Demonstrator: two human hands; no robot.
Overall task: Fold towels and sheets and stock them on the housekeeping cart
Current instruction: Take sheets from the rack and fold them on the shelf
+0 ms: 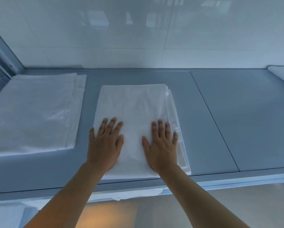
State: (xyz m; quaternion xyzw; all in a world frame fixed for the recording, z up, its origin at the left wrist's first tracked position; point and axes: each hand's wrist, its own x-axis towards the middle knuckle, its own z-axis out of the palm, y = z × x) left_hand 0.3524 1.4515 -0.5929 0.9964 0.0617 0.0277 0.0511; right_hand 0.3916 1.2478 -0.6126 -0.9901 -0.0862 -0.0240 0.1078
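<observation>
- Folded sheet (134, 116), white and several layers thick, is laid flat in the middle of the grey shelf surface (220, 120), its near edge close to the front lip; it is probably set there so that it can be squared up within easy reach.
- Its layer edges are stepped out along the right side, which suggests the fold is not perfectly aligned and may be why it is being pressed.
- The left hand (105, 143) is spread flat on the near-left part of the sheet, fingers straight and slightly fanned, nothing gripped.
- The right hand (162, 145) is laid likewise on the near-right part, palm down, fingers extended, nothing held.
- Both palms are kept apart, one toward each side, presumably so that pressure is shared across the width and air and creases are pushed out toward the far edge.
- A second folded pile (34, 112) is stacked just to the left, apart from the central sheet, apparently as stock already finished.
- More white linen (283, 76) is seen at the far right edge, only partly in view.
- Another white cloth edge (129, 193) is visible below the front lip, seemingly on a lower level; what it is cannot be told.
- The step in hand is judged to be smoothing the fold.
</observation>
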